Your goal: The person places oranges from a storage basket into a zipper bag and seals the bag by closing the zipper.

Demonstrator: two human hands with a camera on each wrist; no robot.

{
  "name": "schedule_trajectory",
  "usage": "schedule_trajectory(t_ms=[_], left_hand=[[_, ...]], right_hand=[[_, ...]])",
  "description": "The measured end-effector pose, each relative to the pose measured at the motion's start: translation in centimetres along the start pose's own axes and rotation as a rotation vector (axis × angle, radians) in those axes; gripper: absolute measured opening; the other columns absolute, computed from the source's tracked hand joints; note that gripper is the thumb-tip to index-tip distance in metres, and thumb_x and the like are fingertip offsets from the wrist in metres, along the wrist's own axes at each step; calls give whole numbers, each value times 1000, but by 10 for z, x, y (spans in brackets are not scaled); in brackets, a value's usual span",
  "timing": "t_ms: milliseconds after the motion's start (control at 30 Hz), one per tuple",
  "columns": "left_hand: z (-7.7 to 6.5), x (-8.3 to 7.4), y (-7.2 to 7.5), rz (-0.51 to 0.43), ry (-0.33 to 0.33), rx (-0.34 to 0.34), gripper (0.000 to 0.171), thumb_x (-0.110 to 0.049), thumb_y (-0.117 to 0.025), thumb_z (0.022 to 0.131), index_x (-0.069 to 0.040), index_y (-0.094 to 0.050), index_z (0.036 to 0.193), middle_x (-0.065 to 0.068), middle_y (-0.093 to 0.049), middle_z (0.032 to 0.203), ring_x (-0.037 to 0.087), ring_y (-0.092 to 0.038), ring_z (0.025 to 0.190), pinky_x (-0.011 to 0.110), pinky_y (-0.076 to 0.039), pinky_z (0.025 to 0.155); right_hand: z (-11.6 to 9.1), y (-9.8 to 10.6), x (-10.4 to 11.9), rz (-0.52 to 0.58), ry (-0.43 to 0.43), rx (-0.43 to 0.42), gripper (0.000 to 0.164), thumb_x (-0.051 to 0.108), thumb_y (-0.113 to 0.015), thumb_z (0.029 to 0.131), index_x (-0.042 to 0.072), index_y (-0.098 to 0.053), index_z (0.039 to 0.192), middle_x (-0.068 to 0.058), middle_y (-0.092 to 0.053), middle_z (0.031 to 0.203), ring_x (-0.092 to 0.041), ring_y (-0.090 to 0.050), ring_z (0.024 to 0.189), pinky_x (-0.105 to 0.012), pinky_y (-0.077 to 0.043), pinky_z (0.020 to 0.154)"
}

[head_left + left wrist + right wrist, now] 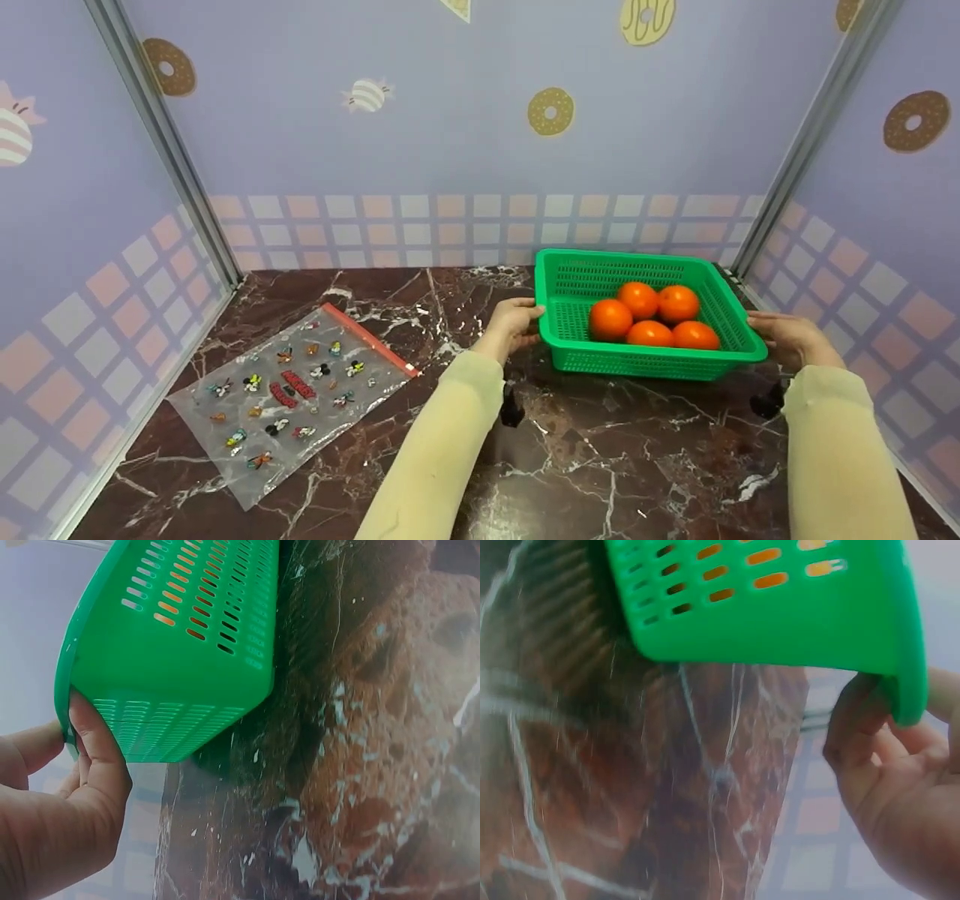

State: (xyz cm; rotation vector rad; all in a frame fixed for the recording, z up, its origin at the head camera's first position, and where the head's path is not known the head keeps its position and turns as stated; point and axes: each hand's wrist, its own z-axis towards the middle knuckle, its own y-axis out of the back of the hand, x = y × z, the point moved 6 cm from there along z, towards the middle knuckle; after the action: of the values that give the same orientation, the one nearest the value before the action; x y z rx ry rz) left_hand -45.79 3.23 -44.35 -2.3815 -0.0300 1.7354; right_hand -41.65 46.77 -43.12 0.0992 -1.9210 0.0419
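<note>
A green plastic basket [637,364] with slotted walls is held between both hands at the back right of the table. Several oranges [651,334] lie together inside it, toward its right half. My left hand [514,326] grips the left rim, thumb on the outer lip and fingers curled beneath it, as the left wrist view shows at the basket rim [67,667]. On the opposite side my right hand [791,337] pinches the right rim; in the right wrist view its fingers [859,716] are tucked under the lip. The basket bottom is close over the tabletop.
On the left of the dark marbled table [570,465] lies a flat, clear zip bag [300,420] with cartoon prints and a red closure strip [367,337]. Patterned panels [450,150] enclose the back and both sides, with metal posts [817,142] at the corners.
</note>
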Motion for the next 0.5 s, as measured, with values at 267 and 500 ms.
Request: schedule_trajectory(t_ms=[267, 500], left_hand=[[-7, 1, 24, 8, 6, 23, 45, -11, -60, 104, -7, -54, 148, 20, -65, 138, 31, -71, 117, 27, -57, 67], [-15, 0, 45, 18, -19, 1, 42, -11, -62, 102, -5, -58, 144, 15, -74, 119, 23, -74, 97, 29, -58, 69]], right_hand=[[5, -18, -7, 22, 18, 84, 51, 16, -52, 108, 19, -39, 157, 21, -70, 98, -2, -69, 92, -25, -58, 84], [4, -37, -9, -18, 105, 65, 56, 20, -54, 108, 12, -35, 159, 20, -72, 101, -3, -71, 93, -25, -59, 82]])
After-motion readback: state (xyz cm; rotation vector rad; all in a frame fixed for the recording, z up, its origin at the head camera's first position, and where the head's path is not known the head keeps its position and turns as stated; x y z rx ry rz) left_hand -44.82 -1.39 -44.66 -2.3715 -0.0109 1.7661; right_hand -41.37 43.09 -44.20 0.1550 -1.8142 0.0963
